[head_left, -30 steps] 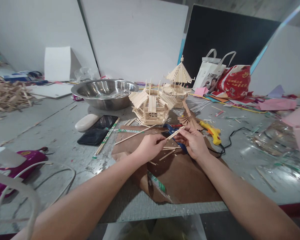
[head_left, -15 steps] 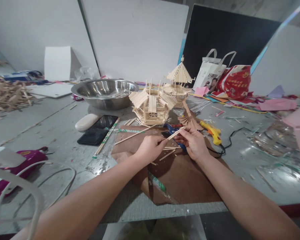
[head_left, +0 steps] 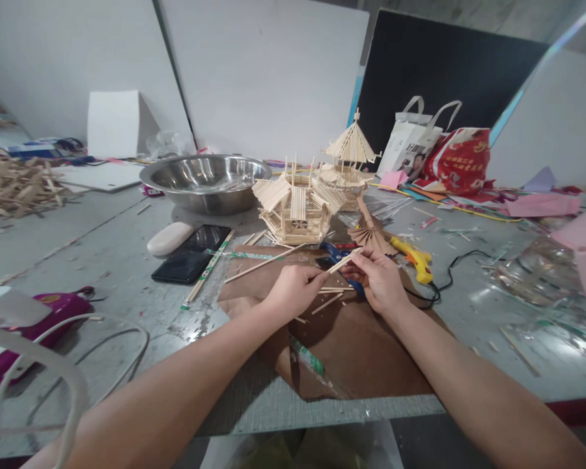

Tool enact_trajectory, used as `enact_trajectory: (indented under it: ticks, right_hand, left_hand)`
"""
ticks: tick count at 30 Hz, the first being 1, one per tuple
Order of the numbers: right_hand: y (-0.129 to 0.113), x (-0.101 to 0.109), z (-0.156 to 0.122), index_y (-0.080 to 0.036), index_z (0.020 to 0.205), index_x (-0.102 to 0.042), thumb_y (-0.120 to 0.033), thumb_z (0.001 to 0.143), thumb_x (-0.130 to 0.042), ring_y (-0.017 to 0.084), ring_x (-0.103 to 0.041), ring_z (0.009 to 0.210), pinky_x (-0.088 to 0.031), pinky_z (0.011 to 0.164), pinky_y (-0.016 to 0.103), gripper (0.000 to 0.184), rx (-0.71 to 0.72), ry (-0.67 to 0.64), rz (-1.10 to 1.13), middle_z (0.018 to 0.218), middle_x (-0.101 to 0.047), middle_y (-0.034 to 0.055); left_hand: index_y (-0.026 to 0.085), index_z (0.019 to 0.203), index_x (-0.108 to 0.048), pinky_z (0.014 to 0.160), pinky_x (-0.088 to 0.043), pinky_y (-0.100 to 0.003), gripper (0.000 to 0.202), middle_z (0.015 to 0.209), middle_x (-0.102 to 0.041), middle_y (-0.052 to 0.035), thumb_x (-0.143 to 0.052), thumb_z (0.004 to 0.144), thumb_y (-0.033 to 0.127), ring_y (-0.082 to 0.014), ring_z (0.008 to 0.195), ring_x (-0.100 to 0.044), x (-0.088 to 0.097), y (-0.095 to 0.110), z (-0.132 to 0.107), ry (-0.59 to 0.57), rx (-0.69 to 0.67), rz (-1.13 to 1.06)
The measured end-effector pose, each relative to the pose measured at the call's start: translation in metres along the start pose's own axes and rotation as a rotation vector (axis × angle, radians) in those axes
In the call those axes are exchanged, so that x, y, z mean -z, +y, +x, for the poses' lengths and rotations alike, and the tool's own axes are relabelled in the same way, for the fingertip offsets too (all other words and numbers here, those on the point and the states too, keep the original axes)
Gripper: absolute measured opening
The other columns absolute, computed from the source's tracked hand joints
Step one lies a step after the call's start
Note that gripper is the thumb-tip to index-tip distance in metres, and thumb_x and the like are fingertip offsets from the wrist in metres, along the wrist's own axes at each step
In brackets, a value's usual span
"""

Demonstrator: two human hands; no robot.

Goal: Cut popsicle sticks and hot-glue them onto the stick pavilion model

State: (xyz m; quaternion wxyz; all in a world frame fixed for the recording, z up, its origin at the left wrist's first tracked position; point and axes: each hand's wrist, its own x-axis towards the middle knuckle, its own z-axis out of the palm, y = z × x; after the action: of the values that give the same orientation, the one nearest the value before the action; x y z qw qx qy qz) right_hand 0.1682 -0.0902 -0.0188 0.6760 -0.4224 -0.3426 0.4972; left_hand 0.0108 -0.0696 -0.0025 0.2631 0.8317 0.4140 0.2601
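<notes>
Your left hand [head_left: 297,286] and right hand [head_left: 379,279] pinch opposite ends of the short wooden sticks [head_left: 342,262], holding them slanted over the brown paper [head_left: 371,358]. Beyond them stands the open-topped stick house [head_left: 297,205].

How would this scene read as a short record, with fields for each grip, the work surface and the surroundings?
Left grip: pinching one end of the pale sticks; exact count unclear
Right grip: pinching their other end
Beneath: brown sheet with loose sticks
Partly hidden: blue object by the right grip
Beyond: two stick-built models, one open-topped, one with a peaked roof
Left side: phone, metal basin
Right side: yellow glue gun
</notes>
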Motion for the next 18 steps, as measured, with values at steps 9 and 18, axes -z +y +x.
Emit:
enact_trajectory:
  ticks: [9, 18]
  right_hand:
    - [0.0012, 0.0014, 0.0012, -0.015, 0.067, -0.056, -0.025, 0.058, -0.068, 0.009, -0.059, 0.049, -0.049, 0.047, 0.017, 0.018, -0.001, -0.007, 0.006, 0.056, -0.063, -0.0024]
    - [0.0013, 0.0051, 0.0051, -0.016, 0.07, -0.055, -0.026, 0.059, -0.069, 0.009, -0.061, 0.053, -0.048, 0.049, 0.017, 0.02, -0.047, -0.047, -0.033, 0.061, -0.064, -0.0027]
  left_hand:
    - [0.015, 0.043, -0.039, 0.048, -0.021, -0.021, 0.039, 0.043, -0.027, 0.0045, -0.039, 0.077, 0.034, -0.0073, 0.046, -0.028, -0.0016, 0.0005, 0.0002, 0.007, 0.016, -0.006]
    - [0.015, 0.044, -0.044, 0.046, -0.022, -0.02, 0.038, 0.042, -0.033, 0.0051, -0.041, 0.076, 0.036, -0.0068, 0.045, -0.03, -0.0001, -0.0054, 0.0044, 0.069, 0.089, -0.096]
